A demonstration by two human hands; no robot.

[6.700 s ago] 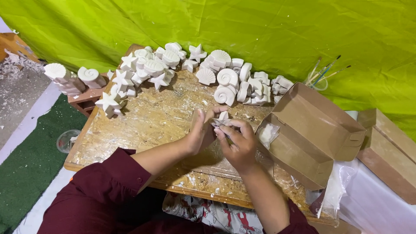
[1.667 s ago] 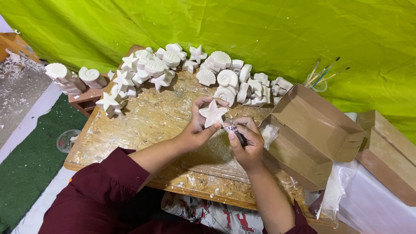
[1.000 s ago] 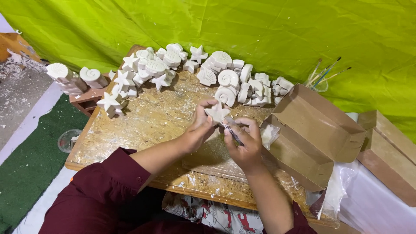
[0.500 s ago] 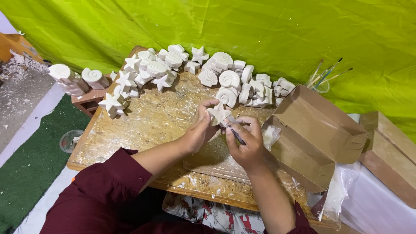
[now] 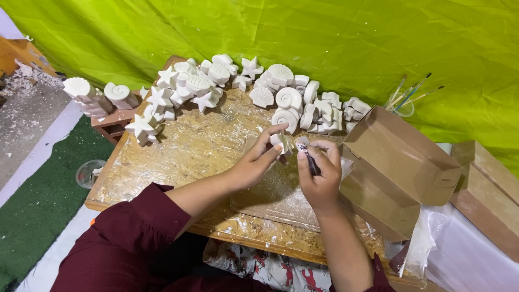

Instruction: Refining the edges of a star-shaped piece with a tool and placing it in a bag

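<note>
Between the fingertips of the left hand (image 5: pixel 254 162) sits a small white plaster piece (image 5: pixel 282 141), pinched at its edges — likely light, stiff, brittle. Just right of it, the right hand (image 5: pixel 319 173) is closed around a thin dark tool (image 5: pixel 309 159); beyond both, plaster shells (image 5: pixel 281 97) crowd the table (image 5: pixel 178 157).

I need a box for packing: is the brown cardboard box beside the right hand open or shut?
Open: the brown cardboard box has its lid flap raised, uncovering its mouth.

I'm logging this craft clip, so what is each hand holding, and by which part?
The left hand pinches a small white plaster piece by its edge; the right hand grips a thin dark tool around its shaft.
</note>
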